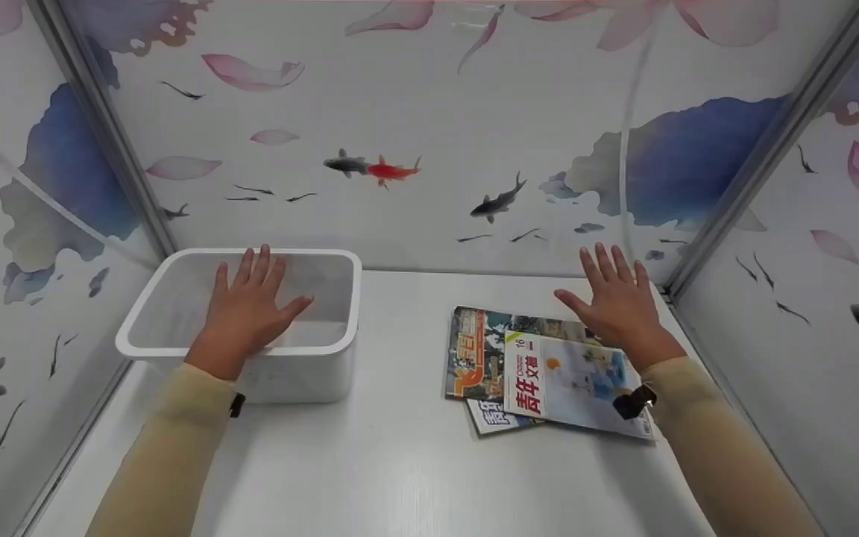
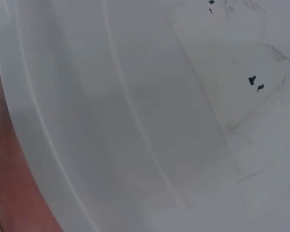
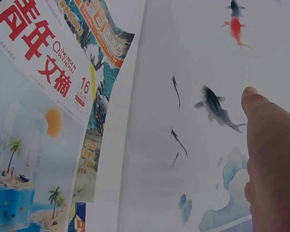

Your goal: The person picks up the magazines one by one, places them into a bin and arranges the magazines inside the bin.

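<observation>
My left hand is held over the white plastic bin, its fingers spread and straight, nothing in its grasp. In the left wrist view the bin's wall fills much of the picture, with a bit of the hand at the left edge. Over the far right part of a small pile of magazines my right hand spreads its fingers, also holding nothing. On top lies a pale blue magazine with red lettering, above a darker magazine with orange lettering. Another magazine pokes out underneath at the front.
The white table carries the bin on the left and the magazines on the right. Printed panels with fish and petals enclose it at the back and both sides, joined by metal corner posts.
</observation>
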Demonstrator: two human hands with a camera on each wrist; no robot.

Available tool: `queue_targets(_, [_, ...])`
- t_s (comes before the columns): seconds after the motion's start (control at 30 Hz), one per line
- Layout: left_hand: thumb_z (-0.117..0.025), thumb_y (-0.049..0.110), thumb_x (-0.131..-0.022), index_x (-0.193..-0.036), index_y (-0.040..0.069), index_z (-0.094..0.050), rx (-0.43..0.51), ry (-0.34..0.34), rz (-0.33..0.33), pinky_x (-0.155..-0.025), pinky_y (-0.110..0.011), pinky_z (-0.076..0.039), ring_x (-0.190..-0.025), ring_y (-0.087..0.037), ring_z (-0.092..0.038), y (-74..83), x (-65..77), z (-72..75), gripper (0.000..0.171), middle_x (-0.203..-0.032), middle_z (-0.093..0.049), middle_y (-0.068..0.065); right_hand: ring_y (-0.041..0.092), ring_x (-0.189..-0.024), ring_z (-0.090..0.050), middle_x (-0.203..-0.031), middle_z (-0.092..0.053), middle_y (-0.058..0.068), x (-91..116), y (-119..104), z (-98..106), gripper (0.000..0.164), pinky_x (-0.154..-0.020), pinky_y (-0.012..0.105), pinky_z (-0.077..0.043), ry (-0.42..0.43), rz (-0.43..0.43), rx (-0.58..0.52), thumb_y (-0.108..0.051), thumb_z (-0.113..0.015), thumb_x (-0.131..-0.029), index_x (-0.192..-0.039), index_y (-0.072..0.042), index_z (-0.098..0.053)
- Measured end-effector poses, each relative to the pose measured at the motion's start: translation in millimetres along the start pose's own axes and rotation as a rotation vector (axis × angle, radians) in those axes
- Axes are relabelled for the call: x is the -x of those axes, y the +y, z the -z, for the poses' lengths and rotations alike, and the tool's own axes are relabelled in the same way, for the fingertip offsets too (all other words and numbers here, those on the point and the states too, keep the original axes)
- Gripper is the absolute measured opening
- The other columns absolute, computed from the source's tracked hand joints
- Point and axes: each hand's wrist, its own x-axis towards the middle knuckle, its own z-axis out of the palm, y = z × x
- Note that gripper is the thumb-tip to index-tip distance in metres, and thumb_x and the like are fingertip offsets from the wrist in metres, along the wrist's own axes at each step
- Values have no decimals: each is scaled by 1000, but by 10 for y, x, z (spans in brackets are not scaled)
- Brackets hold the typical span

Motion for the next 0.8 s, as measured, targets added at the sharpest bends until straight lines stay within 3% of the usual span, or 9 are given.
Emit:
queue_targets(0.17, [-39,70,-113,-176,3,-21,54,15,-39,-133,-72,4,-170,-45,-3,-29,-47,19,94,-183,-7,-25,48,-169,-10,-183,-14,23,10,76,-27,102,-133,72,-6,32,7,-92,-76,-48,-108,-179,-11,-15])
queue_targets(0.3, [-43,69,-112,-176,5,-26,187,72,-52,-133,-71,-5,-168,-46,-15,-91,-33,39,91,-182,-17,-23,51,-165,-21,-182,-22,23,55,129,-75,96,-131,75,-16,43,-5,-260,-71,-54,-109,-179,-15,-18])
queue_targets(0.43, [-48,67,-112,-174,5,-30,287,129,-54,-132,-73,-14,-165,-49,-22,-169,45,48,90,-181,-24,-23,52,-164,-23,-181,-25,23,118,198,-132,91,-130,75,-18,44,-23,-390,-62,-59,-111,-179,-16,-21])
queue_targets(0.8, [-60,63,-109,-172,2,-34,331,197,-45,-129,-75,-22,-163,-53,-25,-473,259,51,91,-179,-26,-26,53,-165,-19,-180,-24,26,310,494,-217,85,-130,76,-17,36,-19,-509,-54,-59,-113,-177,-10,-24])
